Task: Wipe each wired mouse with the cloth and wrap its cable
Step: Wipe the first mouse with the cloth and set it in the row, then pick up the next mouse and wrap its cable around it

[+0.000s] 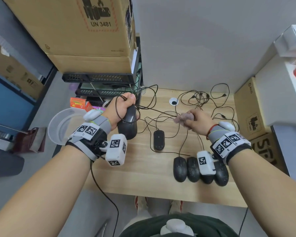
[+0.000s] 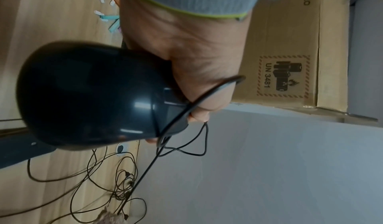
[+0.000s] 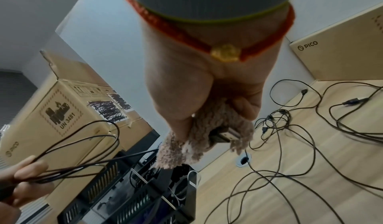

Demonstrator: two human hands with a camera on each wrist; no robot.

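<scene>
Head view: my left hand [image 1: 121, 111] gripped a black mouse [image 1: 128, 124] above the left edge of the desk [image 1: 143, 177], with its cable [image 1: 149, 98] looped over the knuckles. My right hand [image 1: 197, 121] was closed on the cloth [image 1: 183, 118] above mid-desk. A second mouse [image 1: 159, 139] lay between the hands; four dusty mice [image 1: 186, 169] sat side by side near the front edge.

Left wrist view: the fingers [image 2: 199, 112] curled round the mouse [image 2: 87, 94]; the cable [image 2: 209, 94] crossed the thumb base.

Right wrist view: the cloth [image 3: 207, 135] was bunched in the fist [image 3: 207, 89], and what appeared to be a USB plug [image 3: 223, 135] was held inside it. Loose cables [image 3: 300, 153] lay tangled on the desk.
</scene>
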